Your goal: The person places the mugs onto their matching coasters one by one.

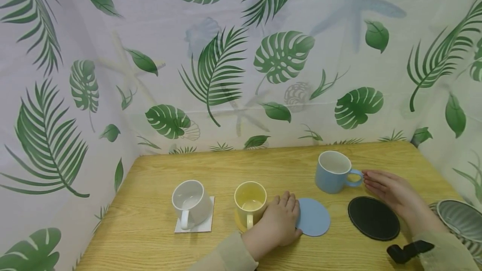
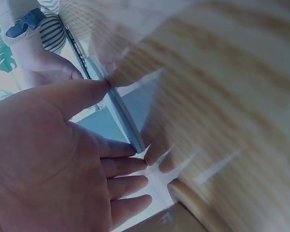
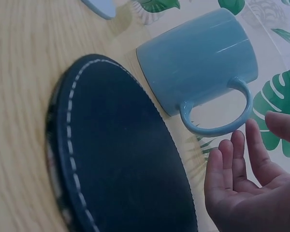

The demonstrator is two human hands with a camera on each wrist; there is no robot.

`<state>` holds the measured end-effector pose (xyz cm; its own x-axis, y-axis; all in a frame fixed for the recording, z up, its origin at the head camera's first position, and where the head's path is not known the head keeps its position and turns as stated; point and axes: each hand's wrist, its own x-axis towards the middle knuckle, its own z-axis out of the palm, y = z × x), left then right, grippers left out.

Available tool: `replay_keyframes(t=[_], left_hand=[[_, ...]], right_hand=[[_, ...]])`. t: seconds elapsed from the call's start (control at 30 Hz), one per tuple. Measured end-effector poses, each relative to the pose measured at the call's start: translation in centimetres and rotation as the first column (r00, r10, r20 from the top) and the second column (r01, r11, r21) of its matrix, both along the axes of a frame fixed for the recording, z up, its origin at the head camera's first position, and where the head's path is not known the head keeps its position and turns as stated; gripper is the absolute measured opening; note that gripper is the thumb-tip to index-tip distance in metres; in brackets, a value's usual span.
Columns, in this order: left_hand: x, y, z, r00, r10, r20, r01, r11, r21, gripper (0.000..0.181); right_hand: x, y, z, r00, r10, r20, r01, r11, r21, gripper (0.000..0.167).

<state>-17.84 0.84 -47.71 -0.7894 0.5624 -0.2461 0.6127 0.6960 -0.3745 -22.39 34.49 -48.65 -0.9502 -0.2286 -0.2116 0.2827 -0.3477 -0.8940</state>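
My left hand (image 1: 276, 219) rests between the yellow mug (image 1: 250, 198) and the round light-blue coaster (image 1: 313, 217). In the left wrist view its thumb and forefinger touch the edge of that coaster (image 2: 123, 116), the fingers fairly straight and the palm showing. Behind the black oval coaster (image 1: 373, 218) stands a blue mug (image 1: 333, 172), upright, its handle pointing right. My right hand (image 1: 393, 193) is at this handle, fingers extended and slightly bent. Fingertips lie very close to the handle (image 3: 215, 131) in the right wrist view; contact is hard to judge.
A white mug (image 1: 191, 202) stands on a white square coaster (image 1: 205, 226) at the left. Beneath the yellow mug lies a yellow coaster (image 1: 239, 223). A ribbed, striped cup (image 1: 461, 221) is at the right edge. Leaf-patterned cloth (image 1: 233, 129) borders the wooden table (image 1: 150, 221).
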Motion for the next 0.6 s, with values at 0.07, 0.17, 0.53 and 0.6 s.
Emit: replay_keyframes(t=[0.07, 0.17, 0.53, 0.6], left_hand=[[0.03, -0.01, 0.04, 1.0, 0.0, 0.002, 0.0, 1.0, -0.003, 0.078], [0.04, -0.02, 0.05, 1.0, 0.0, 0.004, 0.0, 1.0, -0.007, 0.078], [0.15, -0.02, 0.09, 1.0, 0.003, 0.011, -0.003, 1.0, -0.009, 0.078], [0.12, 0.0, 0.1, 1.0, 0.005, 0.017, -0.005, 1.0, -0.009, 0.078]], right_hand=[[-0.21, 0.06, -0.12, 1.0, 0.006, -0.002, -0.006, 1.0, 0.012, 0.041], [-0.44, 0.03, -0.26, 1.0, 0.014, -0.011, -0.014, 1.0, 0.025, 0.041], [-0.94, -0.65, -0.45, 0.999, 0.039, -0.011, -0.038, 0.994, 0.107, 0.04], [-0.98, -0.71, -0.52, 0.999, 0.049, -0.019, -0.046, 0.992, 0.119, 0.04]])
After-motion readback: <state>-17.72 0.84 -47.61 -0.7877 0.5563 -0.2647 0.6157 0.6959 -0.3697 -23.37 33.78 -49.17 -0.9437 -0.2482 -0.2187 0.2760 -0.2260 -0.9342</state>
